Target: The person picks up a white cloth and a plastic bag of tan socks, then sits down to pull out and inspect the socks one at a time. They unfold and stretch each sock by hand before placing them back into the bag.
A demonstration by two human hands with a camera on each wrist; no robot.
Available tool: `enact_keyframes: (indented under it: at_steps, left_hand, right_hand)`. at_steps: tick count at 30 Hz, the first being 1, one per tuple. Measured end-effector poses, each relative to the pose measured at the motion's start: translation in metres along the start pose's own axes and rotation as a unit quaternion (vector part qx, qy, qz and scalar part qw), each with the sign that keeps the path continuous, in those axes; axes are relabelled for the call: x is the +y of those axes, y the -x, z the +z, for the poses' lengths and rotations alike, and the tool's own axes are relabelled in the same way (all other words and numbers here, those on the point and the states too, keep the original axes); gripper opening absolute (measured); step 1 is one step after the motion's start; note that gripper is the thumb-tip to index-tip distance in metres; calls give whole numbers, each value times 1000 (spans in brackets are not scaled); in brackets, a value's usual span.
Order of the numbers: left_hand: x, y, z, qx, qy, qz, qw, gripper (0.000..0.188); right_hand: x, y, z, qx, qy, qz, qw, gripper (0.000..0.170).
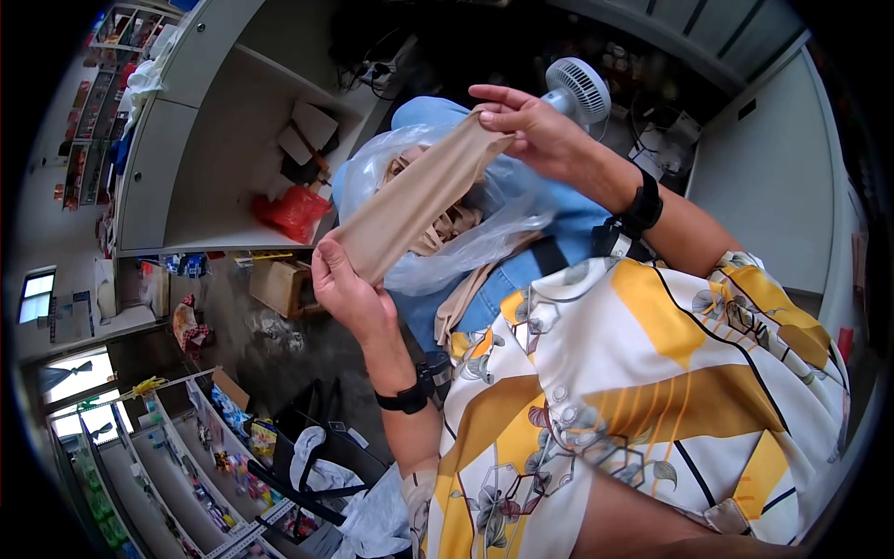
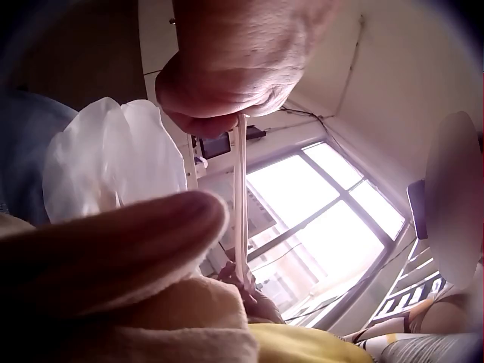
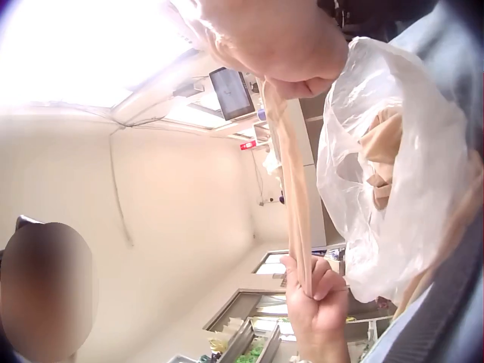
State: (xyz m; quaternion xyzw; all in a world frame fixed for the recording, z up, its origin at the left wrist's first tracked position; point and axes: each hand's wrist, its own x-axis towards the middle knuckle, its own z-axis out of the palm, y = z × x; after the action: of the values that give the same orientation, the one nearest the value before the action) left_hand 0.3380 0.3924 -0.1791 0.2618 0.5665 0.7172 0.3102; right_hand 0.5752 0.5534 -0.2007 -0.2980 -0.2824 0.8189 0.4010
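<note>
A strip of thin beige fabric is stretched between both hands. At its lower-left end my left hand pinches it between thumb and fingers. The other end is pinched by my right hand, whose index finger points outward. Below the fabric, a clear plastic bag sits open on the lap, holding more beige fabric pieces. In the right wrist view, the strip runs edge-on from the right hand to the left hand.
Blue denim covers the lap, with another beige piece hanging beside the bag. A small white fan stands beyond the right hand. A red plastic bag lies in an open cabinet compartment. Stocked shelves stand lower left.
</note>
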Motion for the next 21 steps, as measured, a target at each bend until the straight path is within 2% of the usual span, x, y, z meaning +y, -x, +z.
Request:
enact_keyframes:
  at_steps: [2,5,7,9,10,12,13,15,17,18,20,21]
  left_hand:
    - [2,5,3,23,-10,2,1000,34]
    - [9,14,-5,12,3,-34,999,35]
    - [13,29,-5,19,-16,-51,998,36]
    - [13,40,-6,-8,-54,-71,996,36]
    - [14,47,-7,-52,-80,-102,990,34]
    - [-8,50,-11,-65,-160,-94,980,32]
    - [-22,49,-14,-74,-199,-87,973,32]
    - [-25,44,-19,-112,-234,-108,960,27]
    - [-17,46,-21,-125,-300,-119,938,25]
    - [-12,46,-22,-121,-390,-38,912,23]
    - [0,40,-22,-104,-548,131,820,21]
    - [4,35,-18,-103,-541,171,817,21]
  right_hand:
    - [-6,4,-3,-2,-14,-14,1000,53]
    - [-18,15,-10,-19,39,-49,998,58]
    - [-24,22,-25,-63,91,-43,993,60]
    - [-23,36,-21,-43,154,-61,985,53]
    - [-18,39,-30,-38,203,-63,976,51]
    - [0,44,-43,-3,316,-65,947,45]
    - [7,47,-48,4,353,-28,935,43]
    - [13,49,-57,6,358,26,933,40]
    - [8,48,-57,15,386,11,922,38]
    - [5,46,-53,31,412,-9,910,37]
    - [-1,38,-51,48,469,-77,878,32]
    - [-6,36,-48,41,500,-97,859,31]
